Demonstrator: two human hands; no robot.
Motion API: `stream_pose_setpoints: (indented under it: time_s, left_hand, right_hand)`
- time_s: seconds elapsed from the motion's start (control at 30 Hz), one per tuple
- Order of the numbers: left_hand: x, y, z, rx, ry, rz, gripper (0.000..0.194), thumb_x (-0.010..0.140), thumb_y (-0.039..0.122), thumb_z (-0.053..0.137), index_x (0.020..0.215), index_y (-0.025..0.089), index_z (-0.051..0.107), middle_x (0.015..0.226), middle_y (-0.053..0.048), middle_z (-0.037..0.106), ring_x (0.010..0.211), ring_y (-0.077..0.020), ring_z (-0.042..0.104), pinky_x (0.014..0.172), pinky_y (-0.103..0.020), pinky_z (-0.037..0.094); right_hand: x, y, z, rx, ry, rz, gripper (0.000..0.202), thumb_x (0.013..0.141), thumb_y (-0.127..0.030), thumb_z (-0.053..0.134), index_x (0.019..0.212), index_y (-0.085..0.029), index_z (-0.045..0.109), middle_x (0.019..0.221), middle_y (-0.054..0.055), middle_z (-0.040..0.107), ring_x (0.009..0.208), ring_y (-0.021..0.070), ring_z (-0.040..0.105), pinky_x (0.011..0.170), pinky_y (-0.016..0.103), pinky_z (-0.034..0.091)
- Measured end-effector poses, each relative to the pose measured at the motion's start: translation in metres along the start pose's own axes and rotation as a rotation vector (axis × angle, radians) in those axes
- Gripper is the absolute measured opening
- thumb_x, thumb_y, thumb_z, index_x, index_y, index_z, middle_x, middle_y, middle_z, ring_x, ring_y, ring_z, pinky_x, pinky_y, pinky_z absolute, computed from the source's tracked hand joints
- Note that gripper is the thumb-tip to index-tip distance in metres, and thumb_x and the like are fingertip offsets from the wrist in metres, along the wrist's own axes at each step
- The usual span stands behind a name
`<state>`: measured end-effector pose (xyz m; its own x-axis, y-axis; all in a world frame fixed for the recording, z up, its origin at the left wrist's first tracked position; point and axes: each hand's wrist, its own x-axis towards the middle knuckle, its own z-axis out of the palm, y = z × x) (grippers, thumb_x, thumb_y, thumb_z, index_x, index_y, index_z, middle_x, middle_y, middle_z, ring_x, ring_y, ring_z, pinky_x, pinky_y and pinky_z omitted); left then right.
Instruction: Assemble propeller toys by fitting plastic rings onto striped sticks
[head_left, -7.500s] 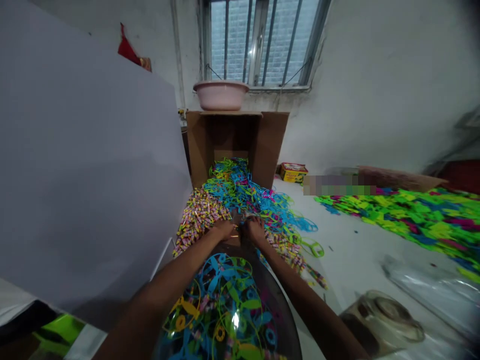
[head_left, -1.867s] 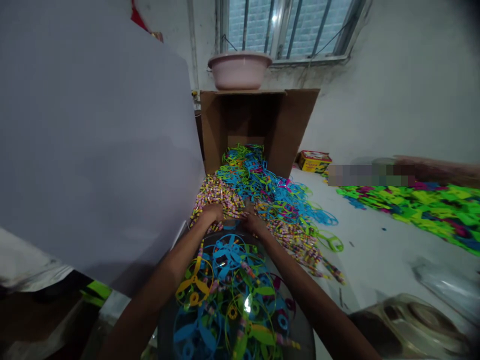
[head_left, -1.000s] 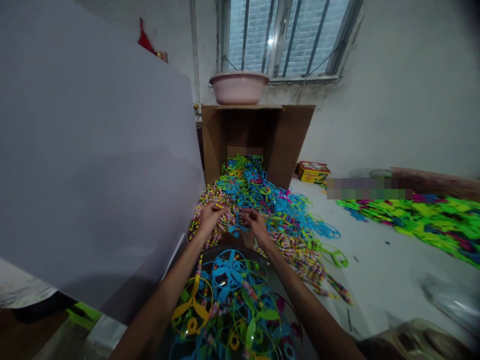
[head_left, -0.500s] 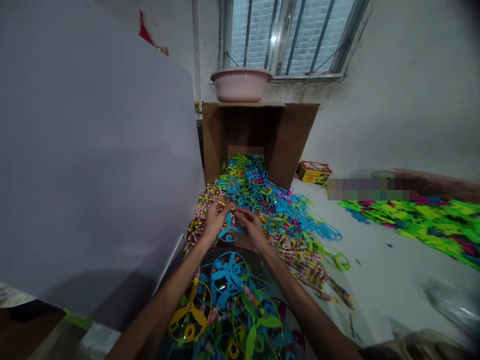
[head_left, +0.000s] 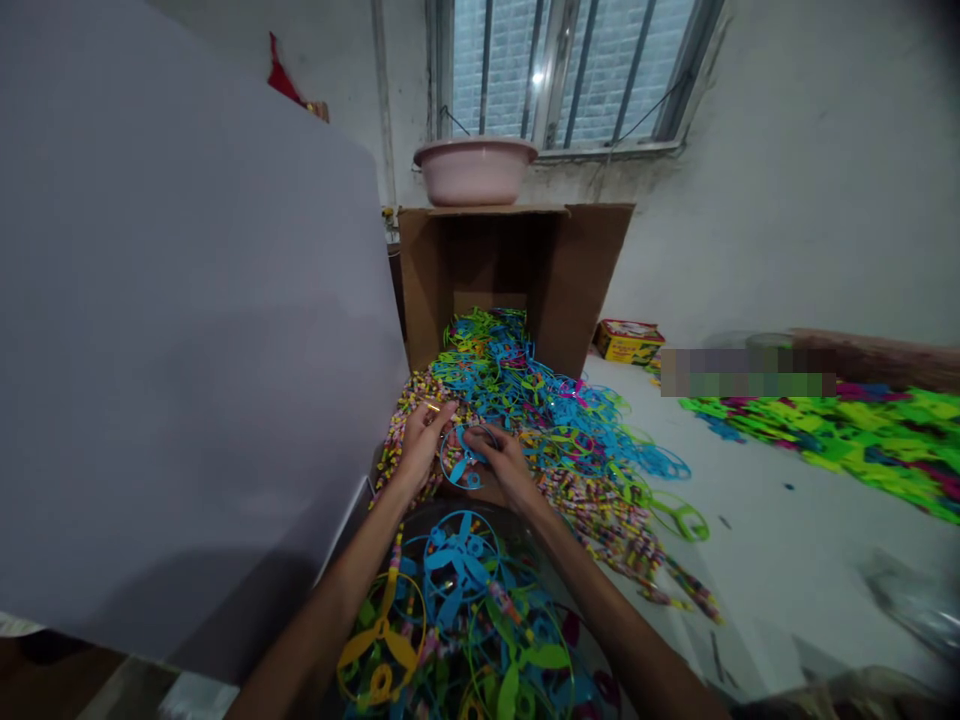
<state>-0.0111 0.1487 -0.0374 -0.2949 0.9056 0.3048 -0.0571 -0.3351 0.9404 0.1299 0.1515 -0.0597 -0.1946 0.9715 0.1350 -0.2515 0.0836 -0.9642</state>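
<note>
My left hand (head_left: 421, 444) and my right hand (head_left: 501, 462) meet over a heap of coloured plastic parts and both hold one blue ringed propeller (head_left: 463, 463). A small stick shows at my left fingertips. Multicoloured short sticks (head_left: 409, 410) lie under and left of my left hand. Blue, green and pink ringed propellers (head_left: 555, 410) spill from a cardboard box (head_left: 581, 270) lying on its side. Close to me a round dark basin (head_left: 525, 545) holds several propellers fitted with sticks (head_left: 457, 610).
A large grey board (head_left: 180, 330) stands at the left. A pink bowl (head_left: 475, 170) sits on the box under a barred window. Green and pink flat parts (head_left: 840, 430) cover the white surface at right, near a yellow tin (head_left: 628, 341). More sticks (head_left: 637, 560) trail right.
My hands lifted off the basin's far edge, reached into the heap and took up a blue propeller, which now sits upright between them. The view shifted slightly.
</note>
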Motion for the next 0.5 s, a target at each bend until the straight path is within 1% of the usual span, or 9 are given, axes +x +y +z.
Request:
stream_pose_setpoints:
  time_s: [0.1, 0.17, 0.27, 0.37, 0.43, 0.5]
  left_hand:
    - [0.0013, -0.0007, -0.0012, 0.020, -0.013, -0.020, 0.037, 0.076, 0.053, 0.072, 0.076, 0.018, 0.061, 0.072, 0.001, 0.059, 0.065, -0.0134, 0.053, 0.061, -0.024, 0.041]
    - [0.0017, -0.0012, -0.0014, 0.038, -0.028, -0.024, 0.038, 0.075, 0.054, 0.073, 0.072, 0.018, 0.059, 0.069, 0.001, 0.057, 0.063, -0.0133, 0.053, 0.059, -0.024, 0.040]
    - [0.0013, -0.0020, -0.0008, 0.070, -0.062, -0.036, 0.042, 0.073, 0.054, 0.075, 0.065, 0.019, 0.054, 0.058, 0.003, 0.051, 0.055, -0.0123, 0.049, 0.054, -0.024, 0.036]
    - [0.0009, -0.0034, -0.0001, 0.081, -0.067, -0.051, 0.044, 0.077, 0.059, 0.070, 0.067, 0.020, 0.051, 0.053, 0.005, 0.046, 0.047, -0.0110, 0.045, 0.049, -0.024, 0.033]
    - [0.0015, -0.0046, -0.0003, 0.079, -0.049, -0.054, 0.045, 0.078, 0.061, 0.066, 0.070, 0.021, 0.049, 0.054, 0.006, 0.045, 0.046, -0.0103, 0.044, 0.048, -0.024, 0.033]
    - [0.0028, -0.0058, -0.0009, 0.085, -0.043, -0.054, 0.046, 0.077, 0.062, 0.068, 0.070, 0.020, 0.048, 0.057, 0.006, 0.045, 0.046, -0.0096, 0.043, 0.048, -0.024, 0.033]
  right_hand:
    - [-0.0017, -0.0018, 0.0008, -0.016, 0.006, -0.012, 0.033, 0.064, -0.047, 0.081, 0.082, -0.022, 0.071, 0.086, 0.002, 0.070, 0.081, 0.0177, 0.065, 0.065, 0.025, 0.051]
    - [-0.0030, -0.0032, 0.0014, -0.027, 0.001, -0.011, 0.033, 0.065, -0.047, 0.081, 0.084, -0.022, 0.071, 0.088, 0.003, 0.071, 0.082, 0.0191, 0.065, 0.062, 0.025, 0.051]
    - [-0.0043, -0.0053, 0.0021, -0.032, -0.020, -0.001, 0.035, 0.063, -0.048, 0.080, 0.085, -0.022, 0.070, 0.092, 0.004, 0.071, 0.082, 0.0212, 0.065, 0.055, 0.025, 0.051]
    - [-0.0044, -0.0065, 0.0027, -0.028, -0.035, 0.004, 0.039, 0.061, -0.049, 0.080, 0.087, -0.022, 0.070, 0.096, 0.005, 0.071, 0.083, 0.0228, 0.066, 0.051, 0.026, 0.052]
    - [-0.0042, -0.0069, 0.0030, -0.031, -0.033, 0.000, 0.038, 0.062, -0.049, 0.080, 0.087, -0.022, 0.070, 0.096, 0.005, 0.071, 0.083, 0.0226, 0.066, 0.050, 0.025, 0.051]
    - [-0.0040, -0.0072, 0.0030, -0.040, -0.027, -0.009, 0.036, 0.062, -0.049, 0.080, 0.085, -0.023, 0.069, 0.092, 0.004, 0.071, 0.082, 0.0216, 0.066, 0.051, 0.025, 0.050]
